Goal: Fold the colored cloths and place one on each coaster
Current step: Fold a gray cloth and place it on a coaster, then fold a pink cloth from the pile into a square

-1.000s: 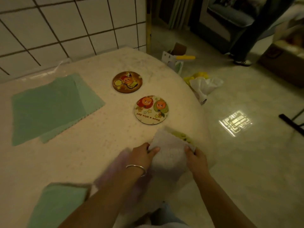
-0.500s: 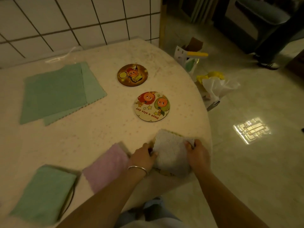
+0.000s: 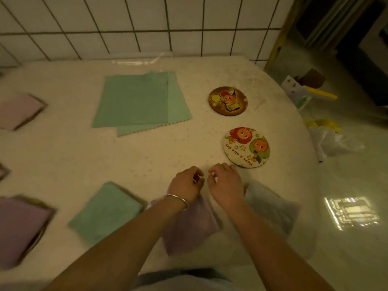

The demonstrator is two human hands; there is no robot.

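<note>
Hands hover side by side, left hand [image 3: 185,182] and right hand [image 3: 225,182] each in loosely curled, empty grip, near cream coaster [image 3: 246,147].

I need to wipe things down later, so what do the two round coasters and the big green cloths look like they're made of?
Both coasters look like stiff board or cork with matte printed cartoon tops, though that is uncertain. The large green cloths look like thin, smooth woven fabric with a zigzag-cut edge.

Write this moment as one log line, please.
hands: left, right empty, fingers curled | coasters: bare | white cloth: table edge
</note>
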